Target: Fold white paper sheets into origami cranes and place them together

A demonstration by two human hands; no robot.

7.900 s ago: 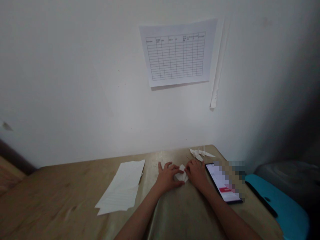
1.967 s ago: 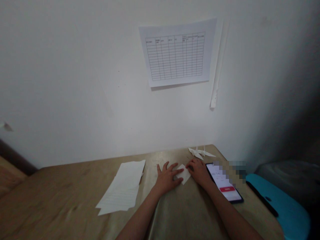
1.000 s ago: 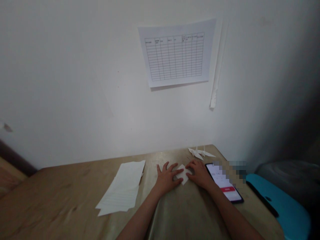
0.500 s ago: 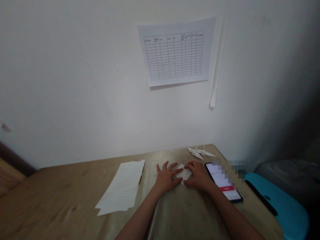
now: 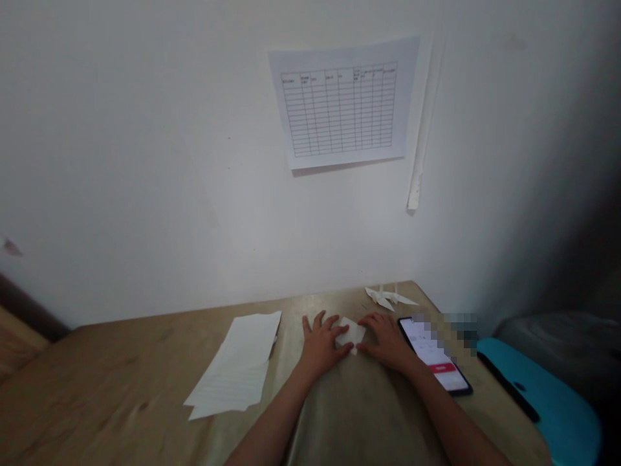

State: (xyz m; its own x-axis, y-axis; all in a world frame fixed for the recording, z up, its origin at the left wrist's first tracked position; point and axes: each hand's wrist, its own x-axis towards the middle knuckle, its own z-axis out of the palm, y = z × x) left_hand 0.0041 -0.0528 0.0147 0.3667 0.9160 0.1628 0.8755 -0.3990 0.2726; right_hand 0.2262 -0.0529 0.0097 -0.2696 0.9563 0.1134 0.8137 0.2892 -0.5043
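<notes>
A small folded white paper point(image 5: 351, 332) lies flat on the table between my hands, with a little tip showing below. My left hand point(image 5: 320, 346) presses its left side, fingers spread, the index finger and thumb along its edge. My right hand point(image 5: 385, 343) holds its right side, fingertips on the fold. Part of the paper is hidden under my fingers. Both forearms reach in from the bottom of the view.
Several loose white paper sheets point(image 5: 233, 366) lie left of my hands on a tan covered table point(image 5: 121, 382). Folded paper cranes point(image 5: 391, 297) sit at the back. A lit smartphone point(image 5: 431, 356) lies right, beyond it a blue object point(image 5: 533, 395). A gridded sheet point(image 5: 342, 103) hangs on the wall.
The paper has been folded into a shorter, wider shape, and its lower point has shrunk. My hands have come closer together over it.
</notes>
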